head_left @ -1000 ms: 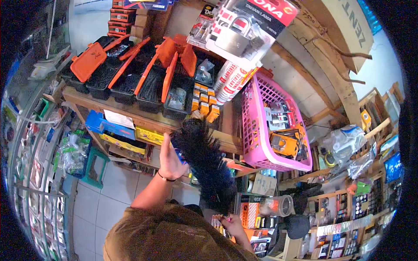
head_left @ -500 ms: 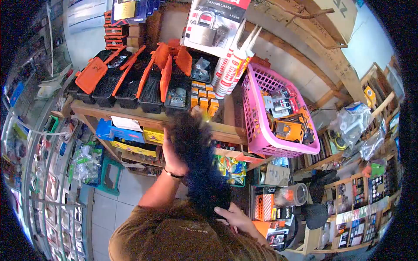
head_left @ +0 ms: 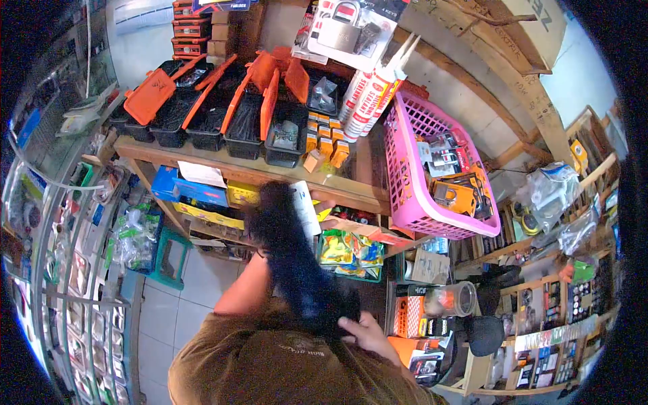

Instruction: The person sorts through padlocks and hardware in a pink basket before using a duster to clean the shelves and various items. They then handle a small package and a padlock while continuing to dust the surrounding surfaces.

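Observation:
My right hand [head_left: 365, 332] is closed at the lower end of a dark, fluffy duster [head_left: 297, 263], which rises in front of my body. My left arm reaches up behind the duster, and most of my left hand [head_left: 324, 205] is hidden by it. Its fingertips show beyond the right side of a small white box [head_left: 306, 208] with print on it. The hand appears wrapped round this box, just below the front edge of the wooden shelf [head_left: 364, 194].
Black bins [head_left: 283, 143] with orange lids line the shelf, beside small orange boxes [head_left: 327, 138] and sealant tubes [head_left: 371, 94]. A pink basket [head_left: 405, 202] of packaged goods stands right. Blister-packed padlocks [head_left: 344, 30] hang above. Colourful packets [head_left: 344, 248] sit below.
My left hand has moved right behind the duster, and the white box has come into view with it. The duster's top has shifted slightly left and down. My right hand keeps its grip.

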Motion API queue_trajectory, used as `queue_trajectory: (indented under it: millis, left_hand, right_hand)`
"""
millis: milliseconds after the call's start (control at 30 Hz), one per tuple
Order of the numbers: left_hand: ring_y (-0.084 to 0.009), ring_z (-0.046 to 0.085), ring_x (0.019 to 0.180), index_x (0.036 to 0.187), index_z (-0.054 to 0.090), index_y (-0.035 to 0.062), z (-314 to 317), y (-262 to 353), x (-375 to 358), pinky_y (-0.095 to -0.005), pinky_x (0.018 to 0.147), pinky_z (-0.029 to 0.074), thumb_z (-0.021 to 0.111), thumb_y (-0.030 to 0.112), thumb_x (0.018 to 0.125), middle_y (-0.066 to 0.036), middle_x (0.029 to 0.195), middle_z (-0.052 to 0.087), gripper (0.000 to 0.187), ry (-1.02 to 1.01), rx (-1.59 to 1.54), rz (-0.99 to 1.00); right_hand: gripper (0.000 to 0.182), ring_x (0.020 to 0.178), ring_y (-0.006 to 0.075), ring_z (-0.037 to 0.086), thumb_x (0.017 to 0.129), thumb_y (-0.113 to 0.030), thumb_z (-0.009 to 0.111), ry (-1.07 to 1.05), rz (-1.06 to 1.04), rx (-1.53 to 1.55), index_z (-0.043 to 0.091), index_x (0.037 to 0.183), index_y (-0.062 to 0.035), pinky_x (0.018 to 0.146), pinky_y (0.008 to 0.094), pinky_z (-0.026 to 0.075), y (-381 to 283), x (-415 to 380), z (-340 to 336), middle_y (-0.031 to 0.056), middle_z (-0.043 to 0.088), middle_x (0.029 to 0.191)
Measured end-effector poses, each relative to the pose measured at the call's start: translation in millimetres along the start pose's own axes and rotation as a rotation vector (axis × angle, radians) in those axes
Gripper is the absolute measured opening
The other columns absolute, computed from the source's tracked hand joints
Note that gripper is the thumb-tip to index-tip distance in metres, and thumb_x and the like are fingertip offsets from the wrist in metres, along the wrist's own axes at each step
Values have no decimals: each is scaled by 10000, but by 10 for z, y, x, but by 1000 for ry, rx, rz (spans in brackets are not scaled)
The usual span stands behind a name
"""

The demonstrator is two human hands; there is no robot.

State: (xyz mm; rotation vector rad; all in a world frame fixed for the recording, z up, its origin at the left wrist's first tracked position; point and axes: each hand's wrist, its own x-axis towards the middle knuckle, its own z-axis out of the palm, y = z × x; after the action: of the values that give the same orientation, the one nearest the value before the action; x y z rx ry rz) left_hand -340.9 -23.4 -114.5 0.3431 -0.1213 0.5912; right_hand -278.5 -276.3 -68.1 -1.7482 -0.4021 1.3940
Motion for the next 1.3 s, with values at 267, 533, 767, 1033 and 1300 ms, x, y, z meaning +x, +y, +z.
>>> queue_trajectory:
  millis: [267, 533, 767, 1033, 1300]
  left_hand:
    - [-288, 375, 1168, 1271, 313, 19, 262, -62, 15, -425, 974, 293, 303, 631, 792, -140, 1265, 395, 777, -343, -239, 66]
    - [-344, 421, 1115, 1310, 259, 122, 472, 98, -50, -560, 893, 334, 324, 701, 731, -172, 1292, 344, 822, -353, -83, 67]
    - [-296, 553, 844, 1193, 428, 52, 485, 43, 27, -531, 722, 440, 402, 481, 834, -116, 980, 554, 559, -148, -86, -19]
    - [-242, 511, 930, 1120, 477, 85, 754, -454, 22, -373, 855, 398, 445, 324, 808, -80, 1042, 541, 395, -116, -114, -102]
    - [-276, 530, 918, 1205, 416, 36, 1187, -29, 37, -426, 812, 423, 351, 587, 799, -130, 1041, 520, 687, -65, 125, 101]
  right_hand:
    - [276, 436, 76, 407, 830, -338, 545, 27, -69, -96, 506, 734, -82, 408, 239, 356, 76, 63, -59, -46, 456, 559]
    - [266, 484, 49, 418, 848, -332, 516, -9, 13, 53, 498, 818, -68, 425, 205, 349, 141, 70, -131, -23, 490, 620]
    - [217, 394, 77, 384, 857, -309, 500, -302, -80, 208, 483, 837, -93, 352, 214, 289, 128, 140, -204, -14, 451, 553]
    - [290, 777, 130, 531, 853, -252, 505, -623, -454, -59, 506, 1015, -11, 676, 284, 446, -381, 74, -539, 40, 564, 874]
    - [367, 780, 236, 571, 823, -244, 512, -163, -1039, -120, 503, 1043, 49, 706, 356, 465, -437, 299, -255, 135, 591, 873]
